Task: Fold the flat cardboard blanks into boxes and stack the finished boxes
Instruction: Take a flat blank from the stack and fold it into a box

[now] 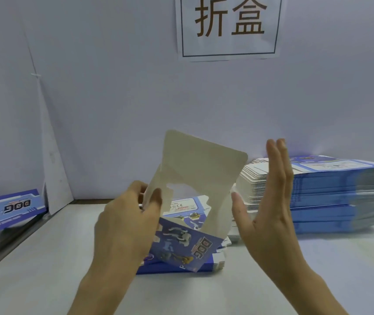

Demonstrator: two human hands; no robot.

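A half-opened blank [195, 176] is held up, tilted, grey inner side toward the camera. Its round-cornered flap is uppermost, with a window cut through it, and a blue panel printed DOG folds out below. Beneath it, a low pile [219, 261] of flat blanks lies on the surface [45, 269]. A tall stack [331, 201] sits to the right. A blurred blue box [15, 208] lies far left.

Box-folding workstation (stacked blanks [331, 201]; wall sign [228, 42])

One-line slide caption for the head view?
Box folding: left hand grips a half-folded blue box blank, open right hand flat beside it, tall stack of flat blanks behind.
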